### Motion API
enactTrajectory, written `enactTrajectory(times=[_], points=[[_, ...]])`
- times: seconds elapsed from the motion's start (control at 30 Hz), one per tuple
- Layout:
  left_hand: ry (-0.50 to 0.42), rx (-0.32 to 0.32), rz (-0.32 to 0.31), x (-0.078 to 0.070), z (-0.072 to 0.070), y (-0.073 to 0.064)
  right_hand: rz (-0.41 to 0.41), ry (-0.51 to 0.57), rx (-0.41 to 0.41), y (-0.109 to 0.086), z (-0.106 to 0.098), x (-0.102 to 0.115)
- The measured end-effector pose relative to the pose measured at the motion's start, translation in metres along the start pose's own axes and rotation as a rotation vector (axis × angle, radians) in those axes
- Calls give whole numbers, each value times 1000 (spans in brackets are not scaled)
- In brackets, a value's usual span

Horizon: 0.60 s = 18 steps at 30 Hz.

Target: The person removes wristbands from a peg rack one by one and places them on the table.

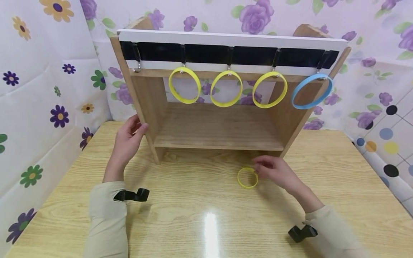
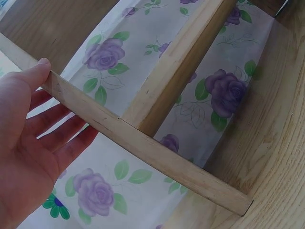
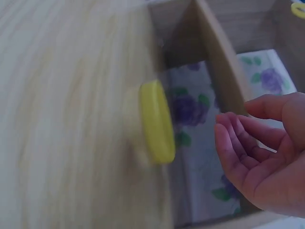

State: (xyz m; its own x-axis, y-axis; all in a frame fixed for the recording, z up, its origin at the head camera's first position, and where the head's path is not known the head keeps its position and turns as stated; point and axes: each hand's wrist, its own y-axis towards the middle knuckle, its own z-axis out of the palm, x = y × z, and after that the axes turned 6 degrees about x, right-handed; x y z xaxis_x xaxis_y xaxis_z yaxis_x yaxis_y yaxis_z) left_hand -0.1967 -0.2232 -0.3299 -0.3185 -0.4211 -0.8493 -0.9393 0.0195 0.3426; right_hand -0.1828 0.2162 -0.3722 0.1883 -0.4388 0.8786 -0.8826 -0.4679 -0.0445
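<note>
My left hand (image 1: 128, 138) holds the left side panel of a wooden shelf unit (image 1: 222, 125), its thumb on the panel's front edge (image 2: 109, 117) and the other fingers along the outer face. Beneath the lower board, my right hand (image 1: 274, 172) has loosely bent fingers with nothing between them. A yellow ring (image 1: 247, 187) is at the table beside its fingertips. In the right wrist view this yellow ring (image 3: 157, 121) appears nearly edge-on, blurred, with a gap between it and the fingers (image 3: 231, 152).
A black strip (image 1: 206, 53) with hooks runs along the unit's top. Three yellow rings (image 1: 213, 94) and one blue ring (image 1: 294, 98) hang there; the far-left hook (image 1: 137, 68) is bare. Flowered cloth (image 1: 200, 18) covers the walls behind the wooden table (image 1: 180, 218).
</note>
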Motion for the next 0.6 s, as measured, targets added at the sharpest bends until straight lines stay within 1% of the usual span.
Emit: enactTrajectory(times=[0.2, 0.33, 0.43, 0.6], points=[[-2, 0, 6, 0, 0, -1, -82, 9, -1, 10, 13, 25], [2, -10, 9, 0, -1, 0, -110, 42, 5, 19, 19, 46], [2, -11, 10, 0, 0, 0, -132, 63, 8, 27, 20, 63], [3, -5, 13, 0, 1, 0, -201, 53, -8, 36, 22, 97]])
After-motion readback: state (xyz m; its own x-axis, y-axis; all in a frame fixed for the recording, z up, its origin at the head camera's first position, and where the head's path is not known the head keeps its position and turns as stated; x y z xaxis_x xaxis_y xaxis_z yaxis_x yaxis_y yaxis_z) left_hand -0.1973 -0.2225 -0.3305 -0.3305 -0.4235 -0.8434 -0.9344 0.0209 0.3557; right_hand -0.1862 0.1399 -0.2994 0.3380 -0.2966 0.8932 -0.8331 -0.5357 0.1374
